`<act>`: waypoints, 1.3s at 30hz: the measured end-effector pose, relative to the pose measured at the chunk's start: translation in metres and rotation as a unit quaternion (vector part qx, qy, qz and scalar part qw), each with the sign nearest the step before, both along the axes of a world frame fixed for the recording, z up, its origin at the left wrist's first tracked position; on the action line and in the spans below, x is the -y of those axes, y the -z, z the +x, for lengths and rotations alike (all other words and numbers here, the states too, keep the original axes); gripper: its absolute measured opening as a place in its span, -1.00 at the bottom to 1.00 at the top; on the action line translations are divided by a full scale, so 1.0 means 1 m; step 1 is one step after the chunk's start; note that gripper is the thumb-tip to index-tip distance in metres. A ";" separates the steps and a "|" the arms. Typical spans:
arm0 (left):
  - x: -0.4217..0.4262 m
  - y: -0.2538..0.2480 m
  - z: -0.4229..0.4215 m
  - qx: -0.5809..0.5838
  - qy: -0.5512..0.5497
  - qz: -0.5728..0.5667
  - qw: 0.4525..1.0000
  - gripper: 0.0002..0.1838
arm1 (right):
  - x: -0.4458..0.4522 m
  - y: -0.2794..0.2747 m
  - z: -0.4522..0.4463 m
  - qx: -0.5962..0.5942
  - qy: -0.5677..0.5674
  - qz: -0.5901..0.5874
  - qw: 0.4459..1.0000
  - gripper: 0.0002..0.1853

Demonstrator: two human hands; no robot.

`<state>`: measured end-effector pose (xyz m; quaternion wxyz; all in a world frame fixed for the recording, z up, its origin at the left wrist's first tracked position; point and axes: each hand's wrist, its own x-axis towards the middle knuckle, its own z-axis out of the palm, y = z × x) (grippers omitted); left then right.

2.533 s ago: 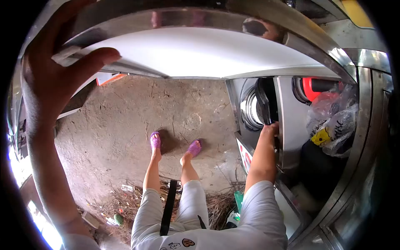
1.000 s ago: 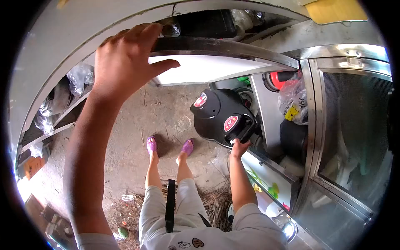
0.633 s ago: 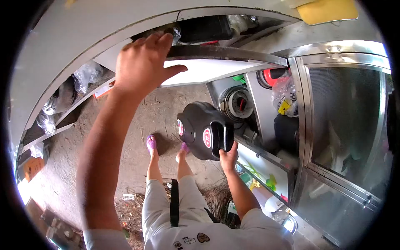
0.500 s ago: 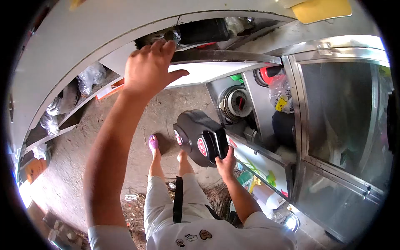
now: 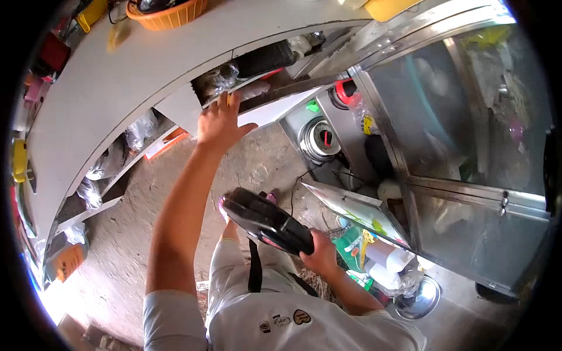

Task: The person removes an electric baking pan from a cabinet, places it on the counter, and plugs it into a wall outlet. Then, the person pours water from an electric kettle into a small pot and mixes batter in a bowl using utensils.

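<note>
My right hand (image 5: 321, 254) grips the end of a black plastic case (image 5: 266, 221), which is held tilted in front of my legs. A little of a red label shows on its lower edge. My left hand (image 5: 219, 126) is stretched forward, thumb spread, fingertips at the edge of an under-counter shelf beside a white panel (image 5: 278, 109). Whether those fingertips press on the edge I cannot tell; nothing shows in that hand. Clear plastic bags (image 5: 221, 79) and a dark container (image 5: 264, 58) lie on the shelf just beyond it.
At right stands a metal cabinet with glass doors (image 5: 427, 111); its lower flap (image 5: 351, 210) hangs open. Inside is a round metal pot (image 5: 319, 140). Bottles (image 5: 389, 257) and a steel basin (image 5: 418, 297) sit on the floor. An orange basket (image 5: 167, 16) stands on the counter (image 5: 117, 70).
The black case has come closer to my body and turned from its broad labelled face to a narrower side. My view has shifted, showing more counter and cabinet; the left hand stays by the shelf.
</note>
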<state>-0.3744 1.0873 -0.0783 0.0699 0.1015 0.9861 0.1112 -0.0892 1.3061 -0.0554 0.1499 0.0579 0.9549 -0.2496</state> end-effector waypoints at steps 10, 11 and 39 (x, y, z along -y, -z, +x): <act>-0.012 -0.013 0.025 0.058 0.001 0.010 0.998 0.05 | -0.006 -0.115 -0.004 -0.087 -0.201 -0.064 0.974 -0.32; -0.012 -0.010 0.028 0.057 0.004 0.010 0.998 0.05 | -0.008 -0.123 -0.006 -0.099 -0.220 -0.080 0.967 -0.31; 0.021 -0.242 0.331 0.034 0.070 -0.053 0.996 -0.58 | -0.165 -0.049 0.024 -0.112 -0.260 0.072 0.956 -0.27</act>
